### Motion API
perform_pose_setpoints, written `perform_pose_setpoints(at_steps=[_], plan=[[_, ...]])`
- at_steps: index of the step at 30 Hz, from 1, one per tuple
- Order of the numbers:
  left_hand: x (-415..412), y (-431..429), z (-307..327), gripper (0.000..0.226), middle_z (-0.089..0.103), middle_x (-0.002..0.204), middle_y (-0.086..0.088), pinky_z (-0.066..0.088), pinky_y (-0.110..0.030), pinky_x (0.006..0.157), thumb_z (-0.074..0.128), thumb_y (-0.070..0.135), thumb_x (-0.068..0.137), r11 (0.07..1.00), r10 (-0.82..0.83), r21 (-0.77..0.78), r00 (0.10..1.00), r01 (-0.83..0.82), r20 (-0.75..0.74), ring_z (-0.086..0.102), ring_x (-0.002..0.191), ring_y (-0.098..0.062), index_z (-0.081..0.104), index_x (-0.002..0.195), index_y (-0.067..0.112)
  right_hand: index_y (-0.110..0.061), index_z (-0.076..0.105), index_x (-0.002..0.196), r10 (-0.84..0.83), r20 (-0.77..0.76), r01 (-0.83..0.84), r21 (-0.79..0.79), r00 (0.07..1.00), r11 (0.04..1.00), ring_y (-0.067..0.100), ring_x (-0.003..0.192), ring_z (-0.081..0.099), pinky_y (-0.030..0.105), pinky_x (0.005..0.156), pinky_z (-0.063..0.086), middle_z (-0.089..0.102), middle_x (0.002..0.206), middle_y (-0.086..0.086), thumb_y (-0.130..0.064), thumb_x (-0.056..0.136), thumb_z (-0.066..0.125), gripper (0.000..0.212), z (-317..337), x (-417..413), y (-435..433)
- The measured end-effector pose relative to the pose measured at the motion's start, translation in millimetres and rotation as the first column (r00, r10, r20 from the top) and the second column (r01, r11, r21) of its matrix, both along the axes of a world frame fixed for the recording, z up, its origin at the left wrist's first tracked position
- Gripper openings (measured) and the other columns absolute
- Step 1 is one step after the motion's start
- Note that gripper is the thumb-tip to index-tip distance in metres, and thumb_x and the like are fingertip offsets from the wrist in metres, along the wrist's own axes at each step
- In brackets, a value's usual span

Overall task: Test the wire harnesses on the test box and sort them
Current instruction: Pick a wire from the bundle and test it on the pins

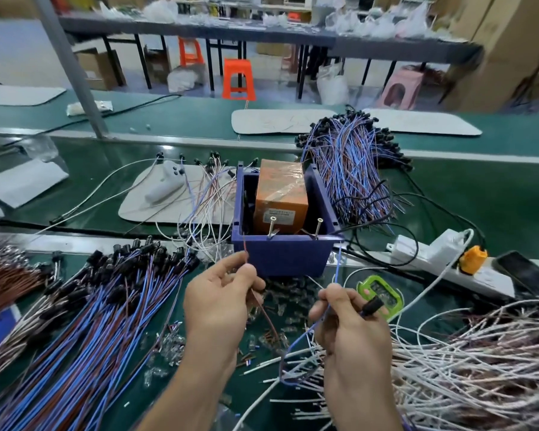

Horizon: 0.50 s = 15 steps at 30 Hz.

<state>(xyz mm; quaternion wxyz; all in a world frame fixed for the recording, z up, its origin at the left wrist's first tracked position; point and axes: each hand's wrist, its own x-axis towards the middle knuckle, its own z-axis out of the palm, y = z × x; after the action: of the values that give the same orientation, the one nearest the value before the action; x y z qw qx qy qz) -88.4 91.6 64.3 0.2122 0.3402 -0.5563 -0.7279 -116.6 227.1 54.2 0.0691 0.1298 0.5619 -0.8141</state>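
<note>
Left hand [218,303] pinches red wire [266,315], right hand [349,325] pinches blue wire [338,265], both near test box [283,253] front wall. Harness piles [106,306] crowd worktop [246,390] left and right edges.

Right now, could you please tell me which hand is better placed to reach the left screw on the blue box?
The left hand. It pinches the red wire, whose tip points up close below the left screw. The right hand holds the blue wire further right, nearer the right screw.
</note>
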Motion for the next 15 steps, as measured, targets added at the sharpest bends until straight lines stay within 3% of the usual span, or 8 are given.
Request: perform_pose_setpoints(at_steps=[4, 8, 15], plan=[[-5, 0, -1, 0.004, 0.076, 0.068, -0.006, 0.053, -0.03, 0.058, 0.072, 0.011, 0.095, 0.996, 0.043, -0.074, 0.999, -0.042, 0.011, 0.067, 0.051, -0.015, 0.073, 0.092, 0.014, -0.021, 0.073, 0.062, -0.001, 0.012, 0.0, 0.025, 1.0, 1.0, 0.018, 0.052, 0.049, 0.029, 0.05, 0.034, 0.064, 0.058, 0.01, -0.016, 0.096, 0.066, 0.035, -1, -8, -4], [-8, 2, -4, 0.016, 0.075, 0.063, -0.004, 0.052, -0.028, 0.053, 0.074, 0.016, 0.094, 0.989, 0.066, -0.139, 0.997, -0.059, 0.05, 0.065, 0.047, -0.012, 0.074, 0.078, 0.012, -0.015, 0.072, 0.068, 0.016, 0.022, -0.017, 0.053, 1.0, 0.998, 0.014, 0.048, 0.049, 0.025, 0.045, 0.034, 0.065, 0.06, 0.012, -0.017, 0.096, 0.068, 0.028, -6, -12, -3], [-14, 5, -6, 0.022, 0.073, 0.06, -0.003, 0.05, -0.031, 0.055, 0.076, 0.021, 0.092, 0.977, 0.057, -0.21, 0.996, -0.041, 0.073, 0.062, 0.044, -0.014, 0.073, 0.071, 0.016, -0.021, 0.071, 0.06, 0.024, -0.01, -0.023, 0.089, 1.0, 0.996, 0.017, 0.047, 0.046, 0.025, 0.043, 0.037, 0.065, 0.059, 0.011, -0.016, 0.094, 0.069, 0.034, -8, -16, -4]])
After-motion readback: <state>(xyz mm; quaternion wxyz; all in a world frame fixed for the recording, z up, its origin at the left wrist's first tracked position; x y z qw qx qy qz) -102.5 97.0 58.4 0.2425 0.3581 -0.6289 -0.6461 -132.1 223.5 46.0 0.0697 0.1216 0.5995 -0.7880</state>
